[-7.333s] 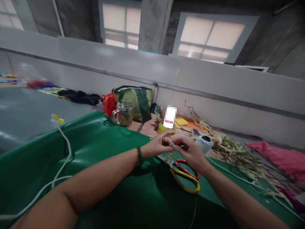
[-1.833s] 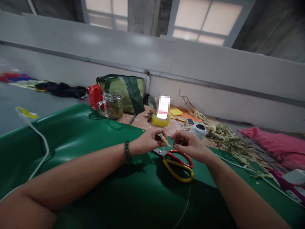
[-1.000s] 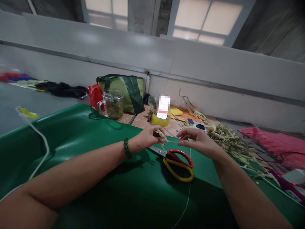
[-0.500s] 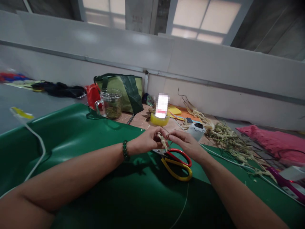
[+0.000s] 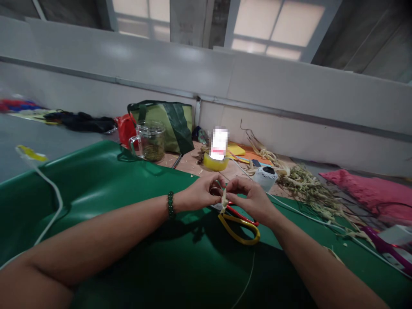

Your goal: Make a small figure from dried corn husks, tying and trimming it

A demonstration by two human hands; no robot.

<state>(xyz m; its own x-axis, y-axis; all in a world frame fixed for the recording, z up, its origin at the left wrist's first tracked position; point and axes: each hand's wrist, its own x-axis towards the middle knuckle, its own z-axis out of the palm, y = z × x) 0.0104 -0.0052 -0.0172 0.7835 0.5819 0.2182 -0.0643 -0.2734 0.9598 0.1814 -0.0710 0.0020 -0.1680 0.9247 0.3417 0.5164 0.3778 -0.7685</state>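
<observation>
Between my two hands hangs a small pale braided piece (image 5: 224,202), its fibres like dried plant strands. My left hand (image 5: 206,191), with a green bead bracelet (image 5: 170,205) at the wrist, pinches it from the left. Fingers of my right hand (image 5: 249,197) close on its upper end from the right. Scissors with one red and one yellow handle (image 5: 240,236) lie on the green sheet (image 5: 135,253) just below; my right hand and the braided piece cover part of them. A thin pale thread (image 5: 249,274) runs down the sheet.
A glass mug (image 5: 152,141) and a green bag (image 5: 174,124) stand at the back left. Behind my hands are a roll of yellow tape (image 5: 215,162) and a white spool (image 5: 265,177). Dried plant strands (image 5: 309,189), a white cable (image 5: 322,221) and pink cloth (image 5: 370,189) lie right.
The braided piece has turned from slanted to nearly upright. My right hand has shifted slightly left and down, its fingers now closed on the piece and covering more of the red handle.
</observation>
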